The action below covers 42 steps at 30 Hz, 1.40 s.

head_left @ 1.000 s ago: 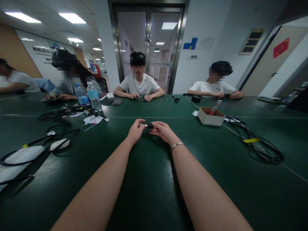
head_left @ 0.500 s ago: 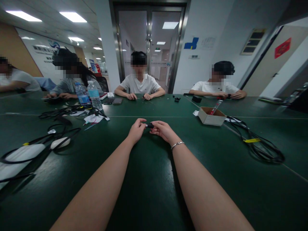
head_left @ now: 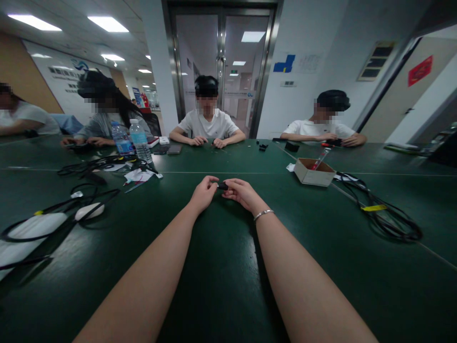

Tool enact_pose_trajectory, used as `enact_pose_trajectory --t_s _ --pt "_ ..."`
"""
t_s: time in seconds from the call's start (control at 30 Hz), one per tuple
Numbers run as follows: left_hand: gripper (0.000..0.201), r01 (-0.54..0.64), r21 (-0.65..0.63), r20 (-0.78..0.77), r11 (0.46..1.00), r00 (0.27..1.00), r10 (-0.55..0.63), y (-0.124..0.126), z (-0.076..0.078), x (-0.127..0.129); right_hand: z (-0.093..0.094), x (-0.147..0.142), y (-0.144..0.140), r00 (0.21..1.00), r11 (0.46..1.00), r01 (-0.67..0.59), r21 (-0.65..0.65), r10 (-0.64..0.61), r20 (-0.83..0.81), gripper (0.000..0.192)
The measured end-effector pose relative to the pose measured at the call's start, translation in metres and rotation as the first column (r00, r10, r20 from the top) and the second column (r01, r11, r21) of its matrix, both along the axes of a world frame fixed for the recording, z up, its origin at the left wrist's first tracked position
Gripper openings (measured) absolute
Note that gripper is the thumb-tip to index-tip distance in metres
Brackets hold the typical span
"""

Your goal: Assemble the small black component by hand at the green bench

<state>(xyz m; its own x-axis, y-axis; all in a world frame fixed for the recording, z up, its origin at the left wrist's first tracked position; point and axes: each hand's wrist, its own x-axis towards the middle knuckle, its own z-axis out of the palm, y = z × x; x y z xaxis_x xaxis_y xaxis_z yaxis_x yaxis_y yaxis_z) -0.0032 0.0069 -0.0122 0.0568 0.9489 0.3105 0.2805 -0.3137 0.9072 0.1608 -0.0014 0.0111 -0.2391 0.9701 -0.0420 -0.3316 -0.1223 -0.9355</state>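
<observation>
Both my arms reach out over the dark green table. My left hand and my right hand meet at the middle of the table, fingertips pinched on a small black part held between them. The part is mostly hidden by my fingers; an earlier frame showed a silver end on it. A thin bracelet circles my right wrist.
A small open cardboard box with a red-tipped tool stands right of my hands. Black cable coils lie further right. On the left are two water bottles, cables, papers and a white mouse. Several people sit across the table.
My hands have stayed together on the small black part, with the fingers closing slightly more over its silver end. The people opposite shifted a little.
</observation>
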Motion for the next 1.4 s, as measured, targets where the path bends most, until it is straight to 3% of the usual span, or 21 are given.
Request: enact_pose_trajectory --t_s 1.13,1.4 --pt "0.024 0.021 -0.085 0.058 0.996 0.998 -0.016 -0.0023 0.0057 0.0024 0.002 -0.0001 -0.0008 1.0 1.0 -0.004 -0.011 0.005 0.026 0.007" --pt "0.026 0.026 -0.028 -0.006 0.999 1.0 -0.027 0.0008 0.0018 -0.001 0.0022 0.0003 -0.0013 1.0 1.0 -0.006 -0.009 0.006 0.017 0.006"
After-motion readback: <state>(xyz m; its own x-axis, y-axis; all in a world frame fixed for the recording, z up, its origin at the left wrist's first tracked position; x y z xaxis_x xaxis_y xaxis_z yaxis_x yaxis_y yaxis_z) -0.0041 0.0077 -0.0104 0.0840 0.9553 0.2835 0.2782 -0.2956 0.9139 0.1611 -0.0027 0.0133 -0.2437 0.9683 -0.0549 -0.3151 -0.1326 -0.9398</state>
